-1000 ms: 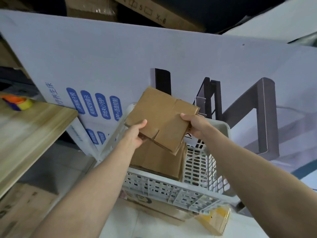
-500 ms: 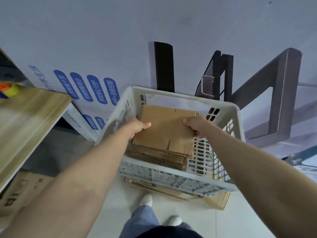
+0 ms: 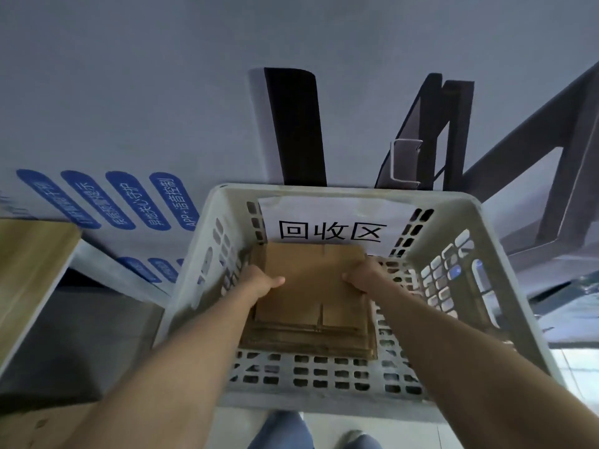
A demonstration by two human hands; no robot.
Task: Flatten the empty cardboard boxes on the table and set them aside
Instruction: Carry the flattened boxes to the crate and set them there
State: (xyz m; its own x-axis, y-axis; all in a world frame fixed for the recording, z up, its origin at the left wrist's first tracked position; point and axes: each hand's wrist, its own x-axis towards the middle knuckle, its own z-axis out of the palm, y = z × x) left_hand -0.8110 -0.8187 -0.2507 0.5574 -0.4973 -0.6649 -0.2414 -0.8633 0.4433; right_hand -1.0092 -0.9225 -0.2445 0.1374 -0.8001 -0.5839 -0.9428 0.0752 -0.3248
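Both hands reach down into a white slotted plastic crate (image 3: 505, 286) and grip one flattened cardboard box (image 3: 312, 286) by its opposite side edges. The left hand (image 3: 259, 283) pinches the box's left edge, thumb lying over the top face and fingers hidden beneath; the right hand (image 3: 361, 277) clasps the right edge in the same way — thumb on top, fingers curled under and out of sight. Between the two grips the brown sheet lies flat and roughly level, its flap seam running from the middle toward the person.

Directly under the held box sits a stack of more flattened cardboard (image 3: 311, 338), its layered edges showing just nearer the person than the grips. Whether the held box is already resting on that stack or is a shade above it cannot be told.

Beyond the hands, on the crate's far wall, a white paper label (image 3: 330, 225) carries three black characters. To the left of the left hand, outside the crate, the corner of a wooden tabletop (image 3: 29, 254) shows. Behind everything stands a large printed panel (image 3: 162, 92) with blue labels.
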